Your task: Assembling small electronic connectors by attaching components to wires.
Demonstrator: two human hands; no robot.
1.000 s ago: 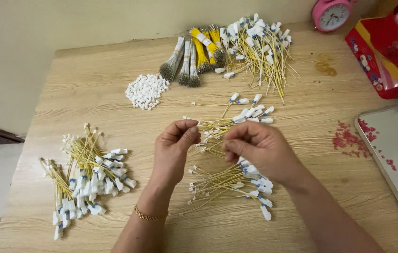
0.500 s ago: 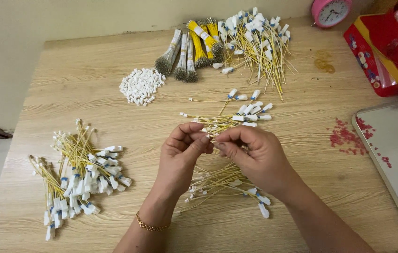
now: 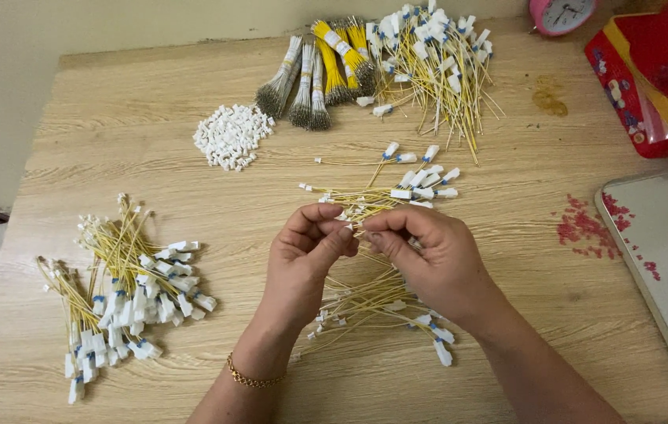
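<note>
My left hand (image 3: 302, 263) and my right hand (image 3: 428, 259) meet at the middle of the wooden table (image 3: 114, 133), fingertips pinched together on a thin yellow wire with a small white connector (image 3: 352, 228). Under and behind my hands lies a loose bunch of yellow wires with white plugs (image 3: 397, 188). More of these wires (image 3: 373, 302) spread out below my right hand. A gold bracelet sits on my left wrist.
A heap of finished yellow wires with white plugs (image 3: 122, 290) lies at the left. A pile of small white connectors (image 3: 230, 136), bundled wires (image 3: 318, 71) and another wire heap (image 3: 436, 55) lie at the back. A red box (image 3: 648, 78), pink clock (image 3: 560, 12) and white board (image 3: 664, 251) are at the right.
The view has shifted slightly. My hands stay together at the table's middle, fingers still working on the wire end, with the fingertips closing in more tightly.
</note>
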